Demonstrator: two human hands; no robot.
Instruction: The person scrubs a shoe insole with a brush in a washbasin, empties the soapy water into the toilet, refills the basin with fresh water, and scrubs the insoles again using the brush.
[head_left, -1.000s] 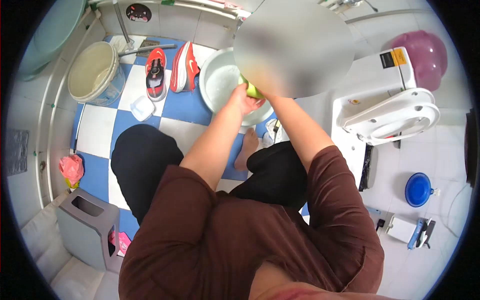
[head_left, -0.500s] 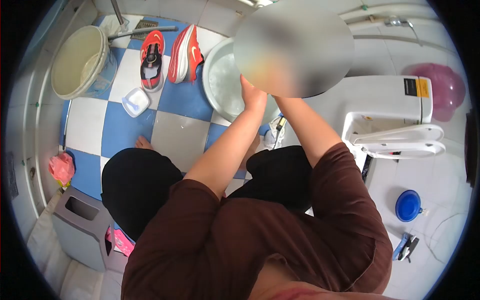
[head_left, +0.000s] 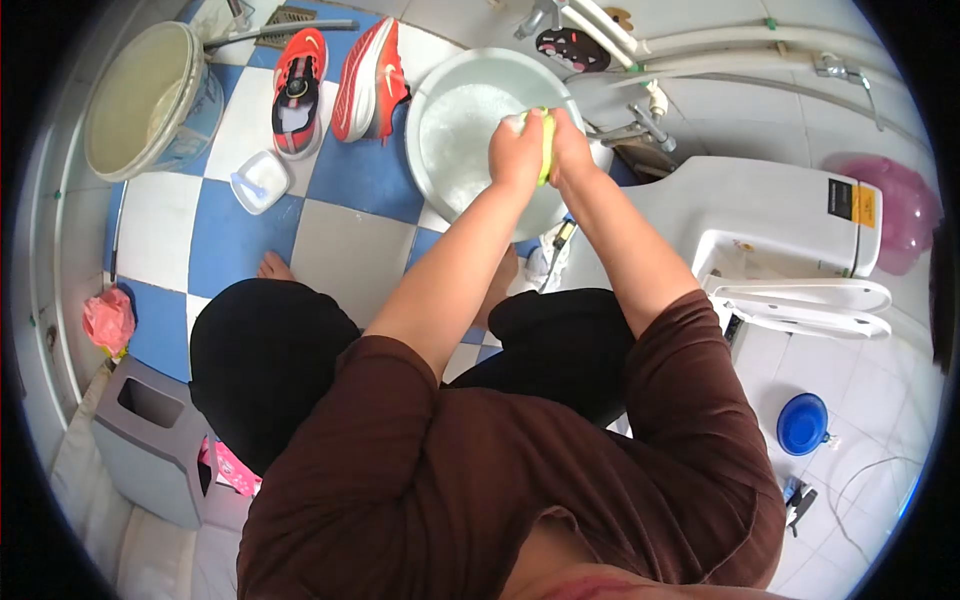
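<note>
Left hand and right hand close together, gripping one green item, possibly a cloth or sponge, above the right side of a single pale basin toward the far edge of a checkered floor. The step in hand appears to be squeezing or working the item over the basin; on that reading, the next move calls for a firm two-handed grip within the rim. Left of the basin are two red sneakers; nearer the camera, one white tub holds one bluish scoop. One bucket stands along the floor's left edge.
</note>
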